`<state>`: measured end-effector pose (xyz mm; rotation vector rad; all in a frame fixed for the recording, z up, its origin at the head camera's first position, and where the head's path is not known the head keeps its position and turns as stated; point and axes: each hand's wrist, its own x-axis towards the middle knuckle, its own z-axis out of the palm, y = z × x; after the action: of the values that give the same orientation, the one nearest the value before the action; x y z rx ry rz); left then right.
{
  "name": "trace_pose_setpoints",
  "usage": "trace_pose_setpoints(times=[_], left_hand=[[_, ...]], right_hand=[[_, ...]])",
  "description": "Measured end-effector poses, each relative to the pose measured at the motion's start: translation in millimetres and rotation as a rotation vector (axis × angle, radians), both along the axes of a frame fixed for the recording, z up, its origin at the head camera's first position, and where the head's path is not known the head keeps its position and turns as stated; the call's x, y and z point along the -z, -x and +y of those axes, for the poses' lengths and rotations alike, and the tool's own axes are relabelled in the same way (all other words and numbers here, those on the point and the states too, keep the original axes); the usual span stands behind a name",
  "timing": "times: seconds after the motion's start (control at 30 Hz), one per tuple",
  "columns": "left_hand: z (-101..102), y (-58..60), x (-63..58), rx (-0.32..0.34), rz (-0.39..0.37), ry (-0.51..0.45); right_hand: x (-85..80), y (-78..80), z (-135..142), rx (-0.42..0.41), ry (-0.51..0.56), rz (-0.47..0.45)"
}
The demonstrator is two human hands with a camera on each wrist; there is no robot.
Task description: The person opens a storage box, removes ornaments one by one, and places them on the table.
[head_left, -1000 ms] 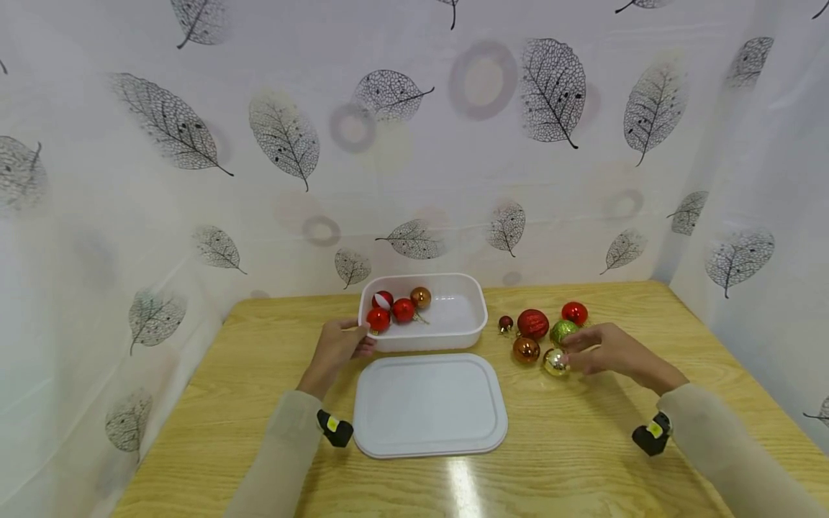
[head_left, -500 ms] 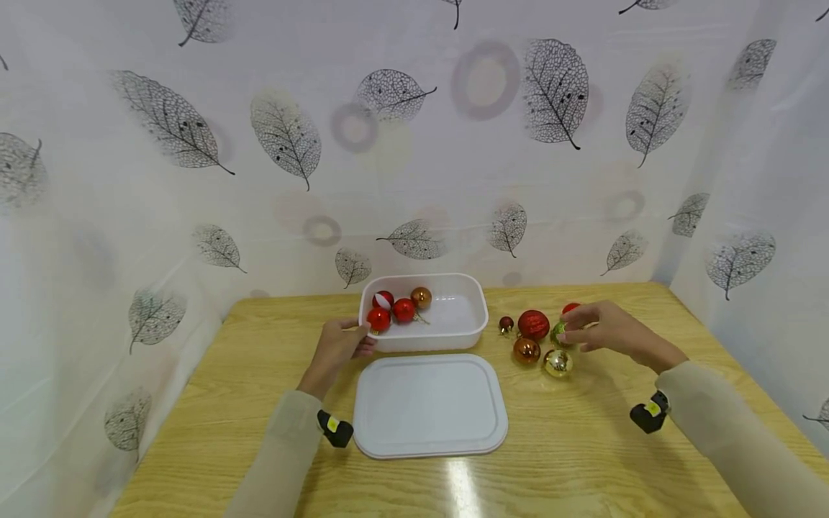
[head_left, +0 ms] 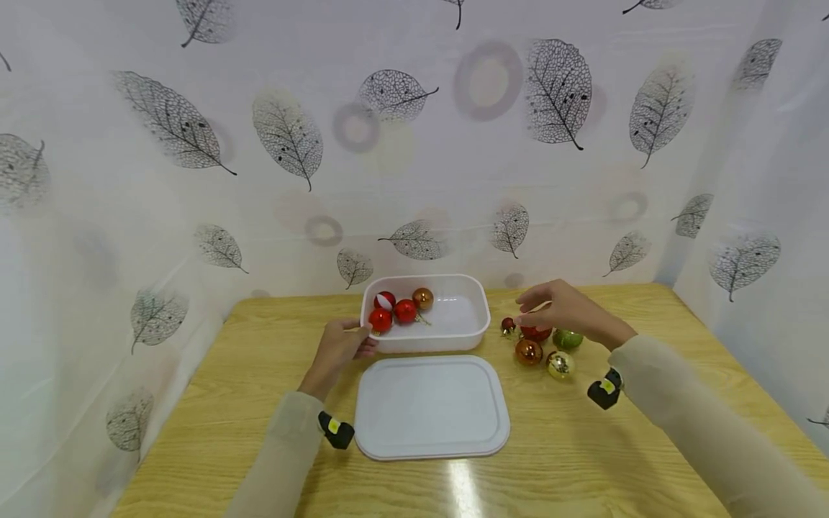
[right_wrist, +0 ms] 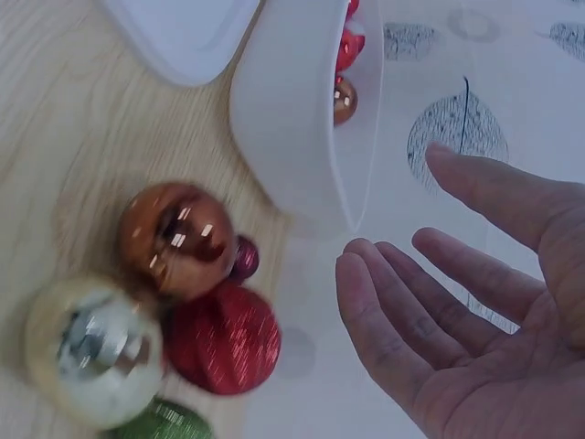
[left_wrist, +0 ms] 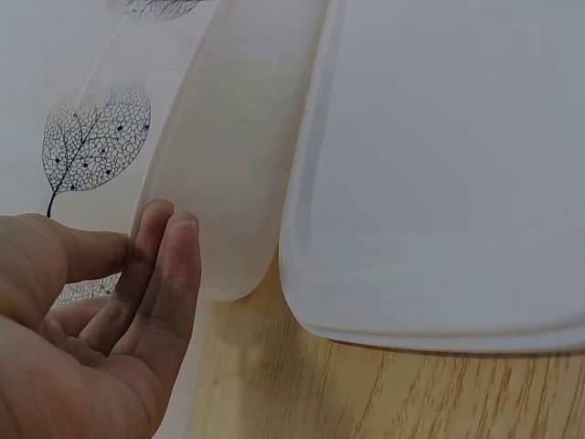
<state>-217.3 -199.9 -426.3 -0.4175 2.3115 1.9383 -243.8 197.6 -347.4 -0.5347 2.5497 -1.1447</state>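
Note:
My left hand [head_left: 337, 350] pinches the near left corner of a white plastic container [head_left: 447, 342], thumb outside and fingers along its wall in the left wrist view. Several Christmas baubles lie inside it, among them a red bauble [head_left: 406, 311] and a copper bauble [head_left: 423, 298]. My right hand [head_left: 573, 313] hovers over the loose baubles right of the container, fingers spread and holding nothing in the right wrist view. Below it are a large red bauble [right_wrist: 227, 338], an orange bauble [head_left: 528, 352], a gold bauble [head_left: 560, 365], a green bauble [head_left: 567, 339] and a tiny dark red bauble [head_left: 508, 326].
A white lid [head_left: 432, 406] lies flat on the wooden table [head_left: 259, 446], just in front of the container. Behind the table hangs a pale curtain [head_left: 414, 180] printed with leaves. Each sleeve carries a black wrist camera.
My right hand has left the gold bauble and moved left and away from me, over the large red bauble. It now covers the glossy red bauble at the back. My left hand has stayed put.

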Motion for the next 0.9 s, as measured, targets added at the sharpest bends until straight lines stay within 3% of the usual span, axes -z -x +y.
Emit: trace_pose_setpoints(times=[0.33, 0.53, 0.9], left_hand=[[2.7, -1.5, -1.1, 0.009, 0.000, 0.017], [2.4, -3.0, -0.7, 0.012, 0.000, 0.015], [3.4, -4.0, -4.6, 0.002, -0.012, 0.020]], right_hand=[[0.8, 15.6, -49.8, -0.081, 0.029, 0.031], [8.4, 21.6, -77.8, -0.097, 0.029, -0.009], [27.2, 33.5, -123.7, -0.084, 0.123, -0.073]])
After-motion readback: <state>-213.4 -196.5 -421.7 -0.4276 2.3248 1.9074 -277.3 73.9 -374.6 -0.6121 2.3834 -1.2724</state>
